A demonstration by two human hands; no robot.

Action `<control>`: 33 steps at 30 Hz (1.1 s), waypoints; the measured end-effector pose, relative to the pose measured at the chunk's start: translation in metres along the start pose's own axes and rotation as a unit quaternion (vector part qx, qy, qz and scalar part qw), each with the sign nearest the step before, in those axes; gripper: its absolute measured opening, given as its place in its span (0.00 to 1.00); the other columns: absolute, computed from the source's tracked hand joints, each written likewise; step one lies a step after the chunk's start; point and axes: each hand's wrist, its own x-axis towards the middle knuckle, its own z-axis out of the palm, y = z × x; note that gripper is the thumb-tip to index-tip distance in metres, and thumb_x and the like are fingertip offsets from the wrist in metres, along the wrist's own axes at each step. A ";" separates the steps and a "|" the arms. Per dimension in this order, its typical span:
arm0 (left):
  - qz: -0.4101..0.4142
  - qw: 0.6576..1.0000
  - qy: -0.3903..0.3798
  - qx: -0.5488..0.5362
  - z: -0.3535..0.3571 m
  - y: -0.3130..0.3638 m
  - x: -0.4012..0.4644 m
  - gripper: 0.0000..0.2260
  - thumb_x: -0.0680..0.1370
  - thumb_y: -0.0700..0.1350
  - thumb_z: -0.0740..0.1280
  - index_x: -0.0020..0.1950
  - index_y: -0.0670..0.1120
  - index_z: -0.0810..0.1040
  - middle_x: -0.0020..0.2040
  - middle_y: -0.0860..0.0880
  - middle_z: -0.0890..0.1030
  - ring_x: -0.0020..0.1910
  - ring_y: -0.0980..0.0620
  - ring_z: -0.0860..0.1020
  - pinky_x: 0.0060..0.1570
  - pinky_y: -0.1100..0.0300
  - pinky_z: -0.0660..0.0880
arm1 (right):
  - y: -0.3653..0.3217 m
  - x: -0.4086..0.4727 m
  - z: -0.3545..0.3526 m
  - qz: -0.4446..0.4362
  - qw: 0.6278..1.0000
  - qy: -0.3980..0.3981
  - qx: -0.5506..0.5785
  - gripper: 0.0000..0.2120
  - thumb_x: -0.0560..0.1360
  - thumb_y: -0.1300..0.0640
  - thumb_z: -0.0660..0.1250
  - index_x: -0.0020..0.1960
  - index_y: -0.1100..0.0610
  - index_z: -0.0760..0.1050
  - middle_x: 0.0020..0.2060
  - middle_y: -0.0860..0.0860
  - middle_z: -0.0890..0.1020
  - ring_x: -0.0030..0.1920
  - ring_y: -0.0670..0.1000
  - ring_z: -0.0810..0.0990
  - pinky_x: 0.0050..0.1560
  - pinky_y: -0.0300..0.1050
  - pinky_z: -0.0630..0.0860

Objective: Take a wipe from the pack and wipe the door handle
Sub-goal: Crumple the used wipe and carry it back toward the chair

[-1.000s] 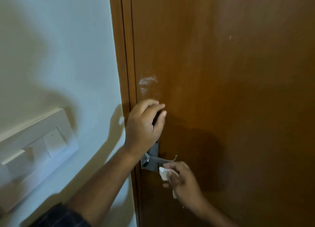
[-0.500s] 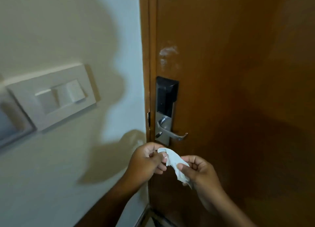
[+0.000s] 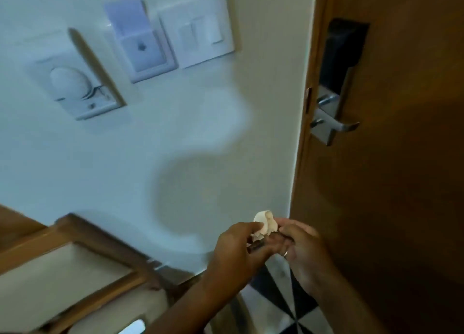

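A crumpled white wipe (image 3: 264,223) is pinched between my left hand (image 3: 238,248) and my right hand (image 3: 305,250), low in the view and well below the door. The silver lever door handle (image 3: 337,125) sits on its metal plate under a black electronic lock panel (image 3: 344,50) on the brown wooden door (image 3: 401,183), at the upper right. Both hands are apart from the handle. No wipe pack is in view.
White wall plates hang on the pale wall: a switch plate (image 3: 200,32), a key-card holder (image 3: 143,42) and a round-dial control (image 3: 75,85). A wooden-framed piece of furniture (image 3: 75,266) stands at the lower left. Black-and-white floor tiles (image 3: 283,301) show below my hands.
My left hand left the lock panel and joined the right hand on the wipe. Both hands dropped away from the handle, and the view swung left and down.
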 end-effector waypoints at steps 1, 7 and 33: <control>-0.006 1.000 0.005 0.010 -0.003 -0.006 -0.007 0.21 0.73 0.54 0.74 0.63 0.49 0.79 0.54 0.53 0.83 0.49 0.57 0.82 0.52 0.62 0.82 | 0.006 -0.002 0.001 0.000 1.000 -0.021 -0.005 0.11 0.76 0.67 0.61 0.49 0.61 0.83 0.46 0.62 0.86 0.48 0.61 0.85 0.41 0.47 0.83; -0.033 0.998 -0.033 -0.046 -0.032 -0.056 -0.063 0.08 0.77 0.38 0.70 0.49 0.52 0.84 0.34 0.60 0.83 0.34 0.61 0.81 0.37 0.70 0.77 | 0.067 -0.034 0.026 -0.028 0.983 -0.055 -0.170 0.14 0.75 0.68 0.67 0.56 0.52 0.79 0.48 0.52 0.86 0.48 0.52 0.85 0.38 0.40 0.79; -0.238 0.969 -0.059 -0.005 -0.090 -0.483 -0.313 0.12 0.71 0.42 0.76 0.35 0.49 0.73 0.33 0.53 0.75 0.35 0.50 0.73 0.36 0.58 0.66 | 0.519 -0.099 0.199 0.127 0.899 0.039 -0.417 0.05 0.73 0.67 0.70 0.46 0.60 0.82 0.40 0.53 0.84 0.42 0.50 0.82 0.43 0.39 0.78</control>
